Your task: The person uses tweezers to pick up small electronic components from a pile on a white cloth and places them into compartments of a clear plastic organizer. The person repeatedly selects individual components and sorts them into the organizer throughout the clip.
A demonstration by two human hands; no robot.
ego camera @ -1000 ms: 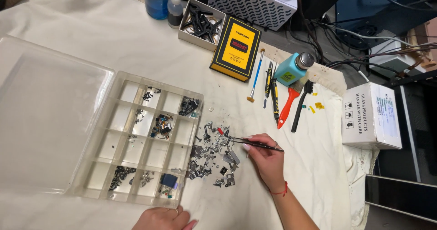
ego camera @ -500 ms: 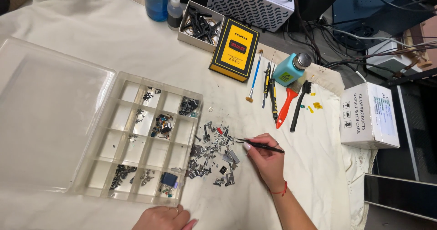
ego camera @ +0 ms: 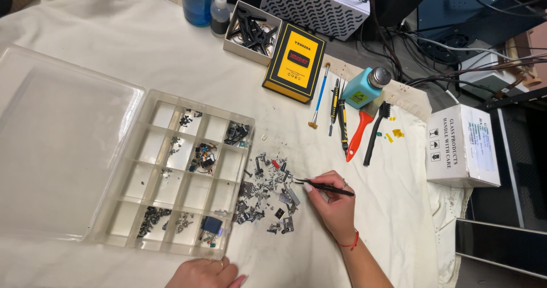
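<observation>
My right hand (ego camera: 333, 205) grips black tweezers (ego camera: 322, 187) whose tips point left into a loose pile of small metal parts (ego camera: 268, 194) on the cream cloth. My left hand (ego camera: 205, 274) rests at the bottom edge of the view, fingers curled, just below the clear plastic compartment box (ego camera: 142, 179). Several compartments of the box hold small screws and parts; its clear lid (ego camera: 57, 145) lies open to the left.
Behind the pile lie a yellow-and-black box (ego camera: 295, 61), a thin brush (ego camera: 319, 96), screwdrivers (ego camera: 339, 117), a red-handled tool (ego camera: 358, 135), a black brush (ego camera: 376, 133), a teal bottle (ego camera: 364, 87). A white carton (ego camera: 461, 145) stands right; a tray of black parts (ego camera: 250, 30) and bottles at back.
My right hand with the tweezers has shifted slightly, the tips staying at the right edge of the pile. The left hand has hardly moved.
</observation>
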